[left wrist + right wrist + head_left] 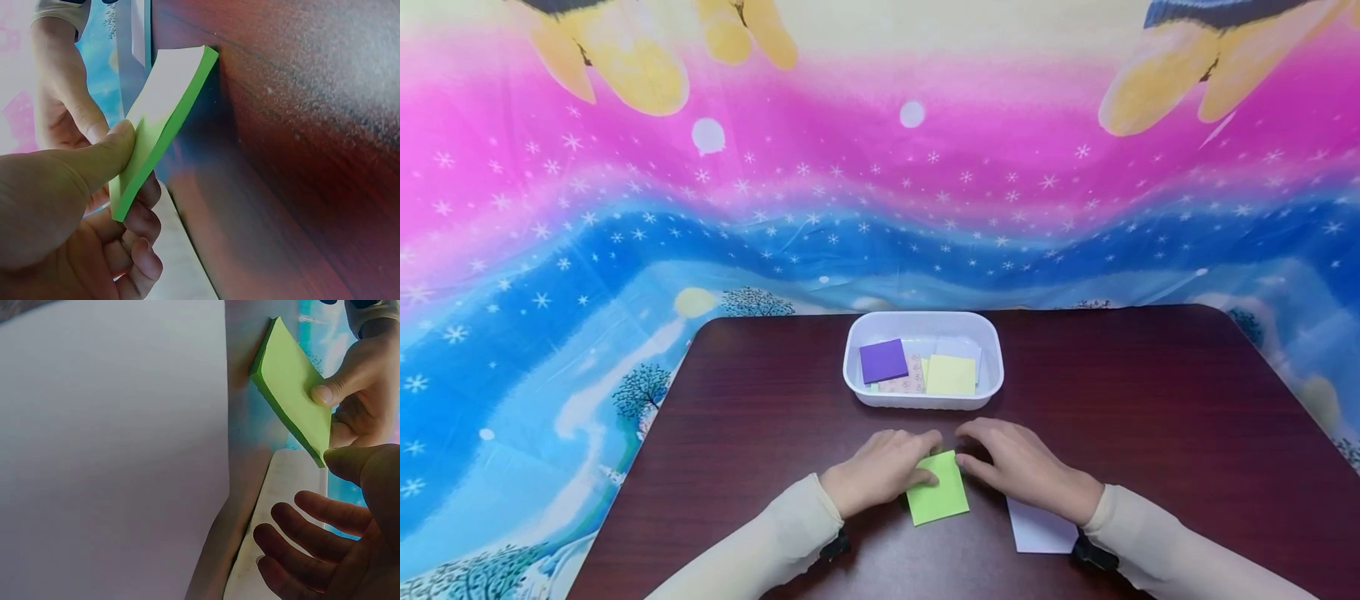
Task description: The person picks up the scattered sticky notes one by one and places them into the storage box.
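Note:
A pad of lime-green sticky notes (944, 502) is held above the table by my left hand (876, 473). That hand pinches it, thumb (119, 147) on the top face and fingers underneath, and the left wrist view shows the pad slightly bent. My right hand (1033, 467) is at the pad's far right corner. In the right wrist view its thumb tip (340, 461) overlaps the corner, while the other fingers (306, 540) are spread apart and relaxed below, holding nothing. A white sheet or pad (1041, 529) lies partly under the right forearm.
Beyond the hands stands a white plastic tub (923, 402). Inside it are a purple pad (882, 361), a pale yellow pad (951, 375), a patterned pinkish piece (904, 379) and white paper. A printed cloth (880, 167) hangs behind the dark wooden table (760, 367).

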Demonstrator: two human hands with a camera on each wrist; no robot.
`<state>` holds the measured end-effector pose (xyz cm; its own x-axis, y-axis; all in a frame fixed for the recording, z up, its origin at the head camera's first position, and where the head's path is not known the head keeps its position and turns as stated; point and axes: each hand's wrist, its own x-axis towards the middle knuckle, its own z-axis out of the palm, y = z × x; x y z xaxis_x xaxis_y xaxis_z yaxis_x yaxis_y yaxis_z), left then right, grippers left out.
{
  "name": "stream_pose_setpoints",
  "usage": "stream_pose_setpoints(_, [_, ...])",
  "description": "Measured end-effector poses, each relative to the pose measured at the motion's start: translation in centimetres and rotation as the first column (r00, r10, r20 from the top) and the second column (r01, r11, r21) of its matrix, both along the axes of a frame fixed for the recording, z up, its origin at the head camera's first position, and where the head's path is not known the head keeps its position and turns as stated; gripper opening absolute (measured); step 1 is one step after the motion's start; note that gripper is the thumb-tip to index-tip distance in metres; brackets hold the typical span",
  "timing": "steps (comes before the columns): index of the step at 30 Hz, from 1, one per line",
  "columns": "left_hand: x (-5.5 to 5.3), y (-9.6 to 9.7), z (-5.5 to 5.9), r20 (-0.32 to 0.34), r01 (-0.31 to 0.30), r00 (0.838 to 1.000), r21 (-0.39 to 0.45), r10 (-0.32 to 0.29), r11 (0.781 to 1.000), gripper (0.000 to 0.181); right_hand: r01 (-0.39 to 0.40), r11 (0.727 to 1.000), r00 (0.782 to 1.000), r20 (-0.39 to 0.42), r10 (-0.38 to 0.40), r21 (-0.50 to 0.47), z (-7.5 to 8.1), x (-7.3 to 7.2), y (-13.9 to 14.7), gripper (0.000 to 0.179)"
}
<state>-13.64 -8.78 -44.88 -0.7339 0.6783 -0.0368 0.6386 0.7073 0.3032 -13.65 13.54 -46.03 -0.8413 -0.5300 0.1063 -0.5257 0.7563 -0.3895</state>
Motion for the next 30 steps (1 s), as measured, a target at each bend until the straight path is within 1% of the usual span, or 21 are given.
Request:
stream_pose_setpoints(9, [-0.1, -0.4, 0.4, 0.004, -0.008, 1.000, 0.026, 0.008, 1.000, 0.024, 0.001, 1.000, 1.000, 0.023, -0.001, 0.003, 0.5, -0.2, -0.1, 0.030])
stream_pose_setpoints(22, [-0.6, -0.7, 1.3, 0.004, -0.020, 1.000, 0.042, 0.020, 0.999, 0.022, -0.006, 1.000, 1.000, 0.000, 0.006, -0.011, 1.0, -0.3, -0.1, 0.030])
stream_pose_setpoints(30, [-0.8, -1.0, 1.9, -0.015, -0.023, 1.000, 0.058, 0.024, 0.998, 0.023, 0.006, 1.000, 1.000, -0.008, -0.006, -0.011, 1.5, -0.4, -0.1, 0.031])
